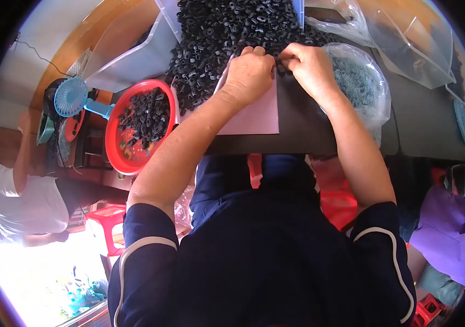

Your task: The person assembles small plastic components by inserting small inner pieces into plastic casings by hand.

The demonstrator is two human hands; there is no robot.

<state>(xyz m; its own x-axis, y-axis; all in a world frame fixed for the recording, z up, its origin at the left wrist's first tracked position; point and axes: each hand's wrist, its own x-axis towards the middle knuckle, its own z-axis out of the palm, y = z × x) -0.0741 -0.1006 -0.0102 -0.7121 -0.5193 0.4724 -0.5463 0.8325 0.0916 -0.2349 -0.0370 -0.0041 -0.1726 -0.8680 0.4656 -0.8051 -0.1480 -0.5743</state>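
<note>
My left hand is closed, fingers curled at the near edge of a heap of small black ring-shaped plastic parts. Beneath its wrist lies a flat pink sheet. My right hand is just to the right, thumb and fingers pinched together, pointing toward the left one. Whatever either hand holds is too small or hidden to make out. Close by my right wrist sits a clear plastic bag of tiny grey-blue pieces.
The heap spills from a tipped translucent bin onto the dark table. At left, a red basin holds more black parts, beside a blue handheld fan. A clear box stands far right. Other people sit at both sides.
</note>
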